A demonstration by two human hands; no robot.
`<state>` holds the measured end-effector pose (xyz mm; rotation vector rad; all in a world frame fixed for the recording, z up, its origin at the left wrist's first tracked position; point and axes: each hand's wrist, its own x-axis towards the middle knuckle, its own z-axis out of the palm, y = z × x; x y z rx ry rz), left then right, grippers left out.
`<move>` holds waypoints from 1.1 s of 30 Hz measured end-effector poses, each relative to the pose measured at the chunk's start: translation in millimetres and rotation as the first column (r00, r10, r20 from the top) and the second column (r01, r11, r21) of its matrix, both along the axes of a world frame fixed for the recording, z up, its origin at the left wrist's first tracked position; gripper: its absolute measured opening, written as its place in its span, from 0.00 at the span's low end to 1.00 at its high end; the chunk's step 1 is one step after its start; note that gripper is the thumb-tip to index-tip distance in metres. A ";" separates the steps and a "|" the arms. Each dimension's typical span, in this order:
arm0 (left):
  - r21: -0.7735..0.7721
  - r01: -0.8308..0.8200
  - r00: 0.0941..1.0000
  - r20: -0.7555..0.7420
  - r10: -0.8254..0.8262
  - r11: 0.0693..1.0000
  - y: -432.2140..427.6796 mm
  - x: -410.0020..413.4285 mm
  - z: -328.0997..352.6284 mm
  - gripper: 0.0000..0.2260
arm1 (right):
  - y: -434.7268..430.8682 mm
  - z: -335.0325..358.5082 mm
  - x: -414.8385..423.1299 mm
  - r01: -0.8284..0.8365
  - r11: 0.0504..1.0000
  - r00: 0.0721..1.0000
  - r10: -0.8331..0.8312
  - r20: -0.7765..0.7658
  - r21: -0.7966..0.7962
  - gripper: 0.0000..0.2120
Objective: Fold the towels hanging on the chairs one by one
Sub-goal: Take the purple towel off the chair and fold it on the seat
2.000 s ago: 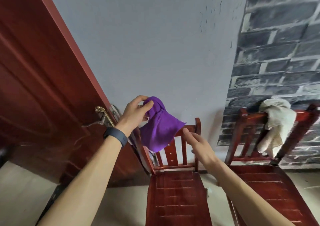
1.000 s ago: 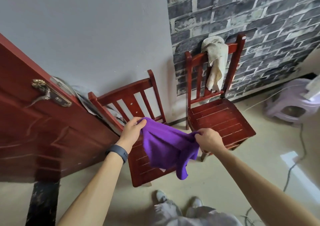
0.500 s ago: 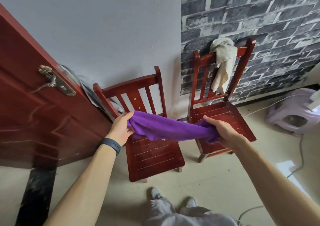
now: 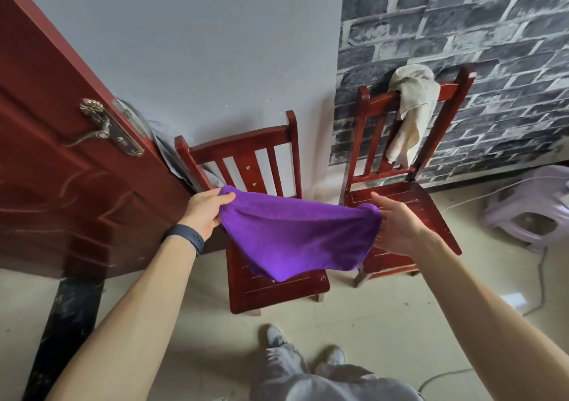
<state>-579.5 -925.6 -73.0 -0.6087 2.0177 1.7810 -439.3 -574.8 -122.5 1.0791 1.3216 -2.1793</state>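
Note:
A purple towel hangs spread between my two hands above the seat of the left red wooden chair. My left hand pinches its left top corner. My right hand holds the right top corner with fingers loosely spread. The towel sags in the middle, its lower edge near the seat. A cream towel is draped over the backrest of the right red chair.
A dark red door with a brass handle stands open at the left, close to the left chair. A pale purple plastic stool and a cable lie on the floor at the right. My feet are just before the chairs.
I lifted the purple towel off the left chair's backrest, lowered it over the seat and pulled it apart; it has gone from a stretched bunch to an open, sagging sheet.

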 end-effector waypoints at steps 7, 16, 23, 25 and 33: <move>-0.172 0.167 0.983 -0.043 -0.177 0.971 -0.4 -12.1 7.1 0.17 | 5.6 0.7 -9.8 0.174 0.944 0.985 -0.166 -0.053 0.282 0.03; 0.006 0.032 0.996 -0.084 -0.031 0.999 0.5 -21.2 26.0 0.17 | 15.0 30.7 -30.1 0.220 0.943 0.965 -0.172 -0.200 0.248 0.20; -0.101 0.083 0.960 -0.258 -0.106 0.991 -15.9 -24.1 33.1 0.18 | 4.3 48.5 -54.8 0.346 0.850 0.914 -0.209 -0.348 0.398 0.08; -0.155 0.066 0.944 -0.311 -0.113 0.986 -23.9 -21.4 30.0 0.18 | -2.1 52.2 -58.9 0.394 0.818 0.884 -0.212 -0.416 0.420 0.07; -0.655 0.025 0.895 -0.322 -0.309 0.755 -62.6 26.3 -28.8 0.10 | -32.6 7.2 -28.7 0.179 0.616 0.950 0.095 -0.298 0.767 0.12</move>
